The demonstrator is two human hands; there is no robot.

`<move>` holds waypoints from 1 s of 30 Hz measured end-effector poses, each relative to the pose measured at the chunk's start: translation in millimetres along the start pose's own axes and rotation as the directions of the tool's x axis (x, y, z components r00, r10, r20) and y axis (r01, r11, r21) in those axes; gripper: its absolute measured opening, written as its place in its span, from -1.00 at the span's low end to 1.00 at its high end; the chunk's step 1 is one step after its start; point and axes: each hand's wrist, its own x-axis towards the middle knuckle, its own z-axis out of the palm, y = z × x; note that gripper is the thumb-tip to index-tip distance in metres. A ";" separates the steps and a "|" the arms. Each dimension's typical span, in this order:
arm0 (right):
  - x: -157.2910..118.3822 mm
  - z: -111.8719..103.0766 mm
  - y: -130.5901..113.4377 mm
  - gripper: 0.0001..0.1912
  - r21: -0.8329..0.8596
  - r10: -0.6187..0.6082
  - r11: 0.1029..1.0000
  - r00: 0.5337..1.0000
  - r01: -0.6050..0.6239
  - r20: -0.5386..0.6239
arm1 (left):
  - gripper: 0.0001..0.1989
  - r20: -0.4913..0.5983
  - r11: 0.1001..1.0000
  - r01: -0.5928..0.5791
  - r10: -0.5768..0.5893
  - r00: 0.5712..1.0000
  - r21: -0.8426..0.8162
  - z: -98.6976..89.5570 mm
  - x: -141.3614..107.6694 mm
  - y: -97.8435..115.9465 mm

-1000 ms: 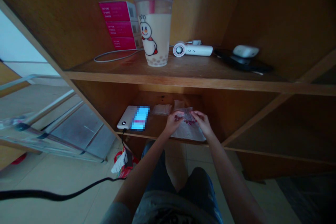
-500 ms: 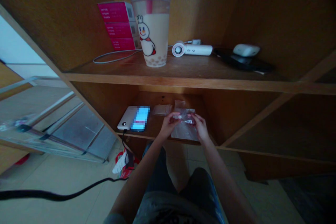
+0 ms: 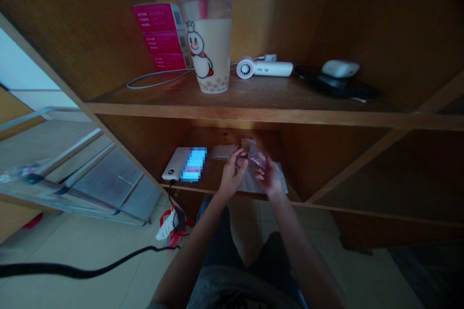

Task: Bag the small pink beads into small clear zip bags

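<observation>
In the lower compartment, my right hand point(image 3: 270, 174) is closed on a small clear plastic bag point(image 3: 255, 154), pinched between thumb and fingers and held up at a tilt. Just left of it is my left hand point(image 3: 231, 170), its thumb and fingers bent but apart, with nothing visible between them. Beneath both hands lies a larger clear plastic bag point(image 3: 248, 182), partly covered by them. Further back on the shelf are a flat stack of small clear bags point(image 3: 222, 151) and another clear bag point(image 3: 248, 142).
A white device with a blurred lit screen point(image 3: 174, 164) lies at left, cabled. On the upper shelf point(image 3: 253, 99) stand a bubble tea cup point(image 3: 217, 53), pink boxes point(image 3: 159, 17), a white handheld fan point(image 3: 271, 68) and a white case point(image 3: 340, 68). A metal rack point(image 3: 108, 178) stands left.
The hands have parted. My left hand has come off the small bag, while my right hand has turned and lifted it upright. Plastic on the shelf now shows further right.
</observation>
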 end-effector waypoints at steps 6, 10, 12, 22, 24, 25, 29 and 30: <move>1.9 0.3 9.1 -0.84 0.065 0.034 0.997 0.998 -0.037 0.051 | -0.74 0.071 0.978 -0.101 0.090 0.993 0.180 2.1 -6.4 14.0; 2.5 0.4 10.9 -0.84 0.081 0.067 0.994 0.997 -0.069 0.036 | -0.73 0.061 0.968 -0.112 0.101 0.993 0.224 3.0 -4.3 16.9; 2.5 0.9 10.7 -0.84 0.094 0.077 0.992 0.997 -0.078 0.022 | -0.70 0.048 0.945 -0.109 0.099 0.994 0.308 2.7 -2.6 16.0; 4.4 7.8 7.9 -0.77 0.033 0.081 0.996 0.996 -0.082 0.027 | -0.73 0.128 0.881 -0.137 0.088 0.988 0.453 7.0 7.6 9.4; 4.3 8.0 5.1 -0.76 0.043 0.102 0.994 0.993 -0.105 0.066 | -0.74 0.096 0.926 -0.092 0.061 0.994 0.366 7.0 10.7 7.1; 4.3 8.1 3.5 -0.75 0.053 0.113 0.992 0.991 -0.118 0.077 | -0.74 0.082 0.948 -0.067 0.044 0.996 0.312 6.9 12.0 6.3; 6.2 8.3 -1.2 -0.76 0.103 0.162 0.980 0.984 -0.170 0.077 | -0.75 0.031 0.988 -0.003 -0.001 1.000 0.153 6.6 13.7 5.9; 6.8 8.3 -1.6 -0.76 0.110 0.170 0.978 0.982 -0.178 0.080 | -0.75 0.018 0.991 0.002 -0.004 1.000 0.136 6.7 13.4 6.0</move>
